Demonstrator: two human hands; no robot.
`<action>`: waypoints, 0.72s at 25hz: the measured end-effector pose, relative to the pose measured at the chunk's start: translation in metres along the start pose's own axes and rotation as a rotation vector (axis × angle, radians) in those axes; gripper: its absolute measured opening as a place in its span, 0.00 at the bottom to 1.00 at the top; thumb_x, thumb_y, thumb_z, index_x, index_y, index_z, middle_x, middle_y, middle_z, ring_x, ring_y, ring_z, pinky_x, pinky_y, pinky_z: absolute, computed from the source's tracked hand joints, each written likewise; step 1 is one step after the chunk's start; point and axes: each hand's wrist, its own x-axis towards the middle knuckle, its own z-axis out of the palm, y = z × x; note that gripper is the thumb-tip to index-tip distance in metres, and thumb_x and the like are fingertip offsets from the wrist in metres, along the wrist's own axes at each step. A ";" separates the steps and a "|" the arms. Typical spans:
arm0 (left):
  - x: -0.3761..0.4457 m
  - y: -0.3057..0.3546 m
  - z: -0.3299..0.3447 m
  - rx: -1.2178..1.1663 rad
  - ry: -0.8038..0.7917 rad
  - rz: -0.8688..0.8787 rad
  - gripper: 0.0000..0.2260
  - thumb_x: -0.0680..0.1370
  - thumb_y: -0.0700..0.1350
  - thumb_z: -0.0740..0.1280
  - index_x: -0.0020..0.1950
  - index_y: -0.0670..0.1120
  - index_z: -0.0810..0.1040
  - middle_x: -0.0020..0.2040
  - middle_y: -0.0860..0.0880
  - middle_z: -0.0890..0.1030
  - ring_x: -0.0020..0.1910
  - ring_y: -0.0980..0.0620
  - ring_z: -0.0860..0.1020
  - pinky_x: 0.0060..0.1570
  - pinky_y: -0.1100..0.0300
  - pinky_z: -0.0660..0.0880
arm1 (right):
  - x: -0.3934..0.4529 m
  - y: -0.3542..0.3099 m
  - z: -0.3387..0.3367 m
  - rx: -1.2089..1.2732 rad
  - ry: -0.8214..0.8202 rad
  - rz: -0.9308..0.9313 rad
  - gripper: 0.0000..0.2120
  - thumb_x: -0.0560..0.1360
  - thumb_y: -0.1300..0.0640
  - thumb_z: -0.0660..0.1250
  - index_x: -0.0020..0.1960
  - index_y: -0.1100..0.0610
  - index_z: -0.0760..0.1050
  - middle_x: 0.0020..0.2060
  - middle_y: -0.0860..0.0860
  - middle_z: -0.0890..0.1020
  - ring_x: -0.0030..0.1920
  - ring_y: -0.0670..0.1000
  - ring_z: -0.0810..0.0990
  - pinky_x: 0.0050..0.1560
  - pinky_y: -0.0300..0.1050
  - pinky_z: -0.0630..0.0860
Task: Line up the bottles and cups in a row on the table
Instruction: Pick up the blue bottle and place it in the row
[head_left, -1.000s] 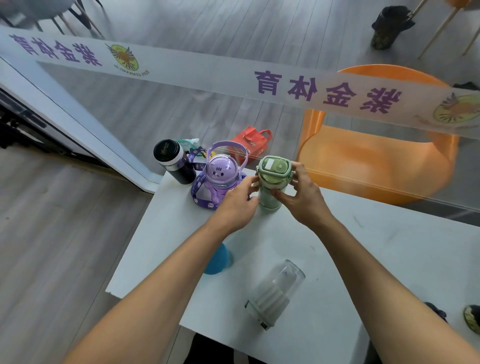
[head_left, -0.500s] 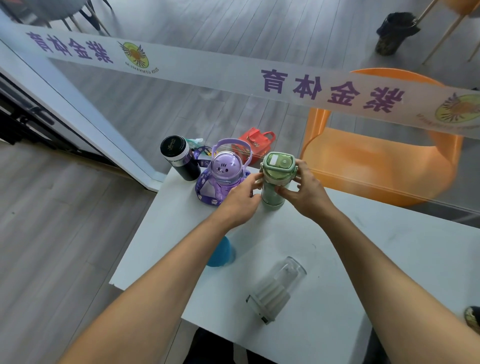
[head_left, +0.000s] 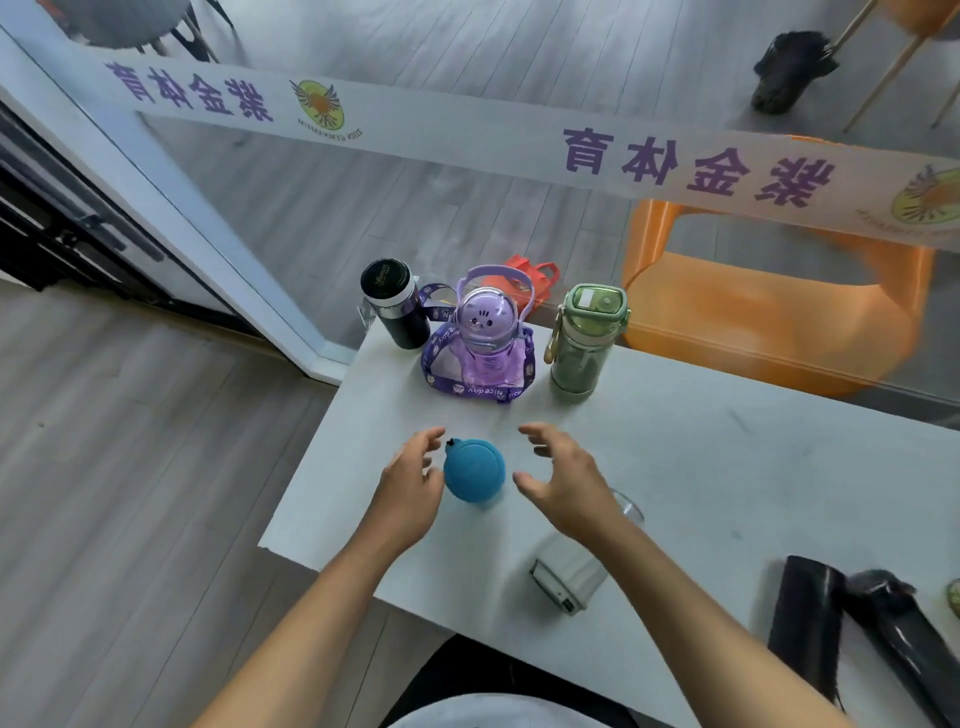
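Along the far edge of the white table (head_left: 727, 467) stand a black flask (head_left: 395, 306), a purple cat-face bottle (head_left: 480, 338) with a strap, and a green bottle (head_left: 584, 343), side by side. Nearer me stands a blue cup (head_left: 474, 470), seen from above. My left hand (head_left: 410, 483) is just left of the blue cup, fingers loosely spread, and my right hand (head_left: 566, 478) hovers to its right, a small gap away. Neither hand holds anything. A clear cup with a white base (head_left: 571, 571) lies on its side under my right forearm.
Two dark bottles (head_left: 852, 623) lie at the table's near right. A glass wall with a printed white banner (head_left: 467, 135) runs behind the table; an orange chair (head_left: 769, 312) and a red bag (head_left: 524, 275) sit beyond it. The table's left edge drops to wooden floor.
Both hands let go of the green bottle, which now stands beside the purple one, and drew back toward me to either side of the blue cup.
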 end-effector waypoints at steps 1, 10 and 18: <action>-0.004 -0.009 0.002 -0.033 -0.034 -0.022 0.21 0.80 0.37 0.60 0.72 0.51 0.68 0.67 0.50 0.75 0.61 0.50 0.76 0.61 0.56 0.73 | -0.004 -0.004 0.009 -0.022 -0.042 0.009 0.29 0.73 0.54 0.74 0.71 0.48 0.69 0.65 0.49 0.77 0.63 0.46 0.76 0.64 0.41 0.73; -0.009 -0.027 0.018 -0.164 -0.144 -0.003 0.21 0.78 0.38 0.63 0.71 0.49 0.73 0.62 0.51 0.81 0.59 0.53 0.79 0.64 0.52 0.75 | -0.035 -0.014 0.040 0.125 0.004 0.113 0.27 0.74 0.55 0.74 0.69 0.48 0.71 0.62 0.50 0.81 0.60 0.44 0.79 0.63 0.39 0.75; 0.003 0.043 0.047 -0.138 -0.241 0.116 0.22 0.80 0.38 0.62 0.74 0.51 0.69 0.65 0.52 0.78 0.62 0.53 0.78 0.63 0.55 0.75 | -0.041 0.007 -0.018 0.206 0.177 0.158 0.27 0.73 0.58 0.75 0.69 0.49 0.70 0.62 0.48 0.81 0.60 0.45 0.80 0.65 0.43 0.76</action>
